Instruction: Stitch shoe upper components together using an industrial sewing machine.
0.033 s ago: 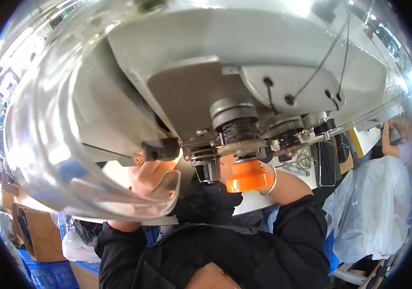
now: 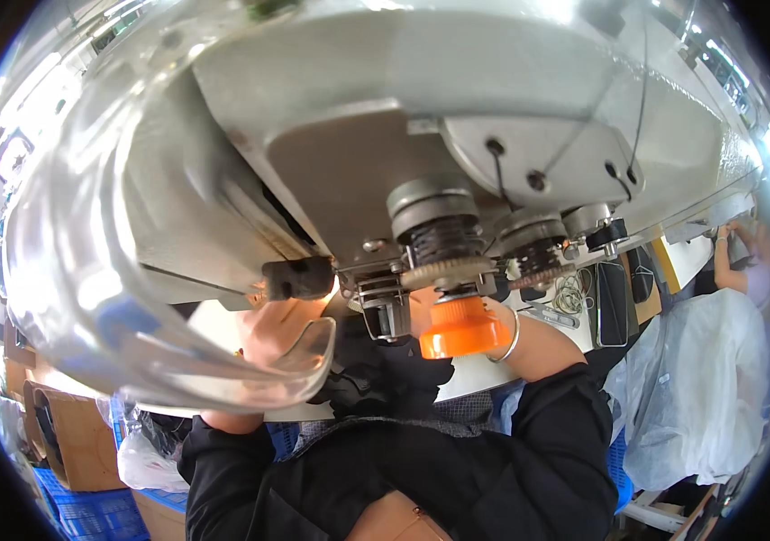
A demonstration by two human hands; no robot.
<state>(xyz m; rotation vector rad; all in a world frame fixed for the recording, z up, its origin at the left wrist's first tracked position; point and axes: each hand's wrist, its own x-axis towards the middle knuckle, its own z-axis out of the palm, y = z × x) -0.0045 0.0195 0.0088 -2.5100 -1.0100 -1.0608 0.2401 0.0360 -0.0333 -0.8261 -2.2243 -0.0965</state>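
A grey sewing machine head (image 2: 340,180) fills the upper and middle view, with thread tension knobs (image 2: 439,221) and an orange ribbed knob (image 2: 461,332) hanging in front. Below it, black fabric (image 2: 380,374) lies bunched on the white table between my hands. My left hand (image 2: 275,332) is at the fabric's left, partly seen through a curved clear plastic guard (image 2: 313,361); its fingers are hidden by the machine. Most of my right hand (image 2: 422,307) is covered by the orange knob and tension parts, its fingers out of sight. A bracelet (image 2: 513,335) circles my right wrist.
To the right lie a coil of cord (image 2: 572,298), a black flat case (image 2: 611,305) and a large clear plastic bag (image 2: 696,388). Another person's arm (image 2: 725,266) shows at far right. A cardboard box (image 2: 74,437) and blue crate (image 2: 92,505) stand at lower left.
The machine head and its knobs sit very slightly farther left and higher in the picture. My hands stay in nearly the same place at the fabric.
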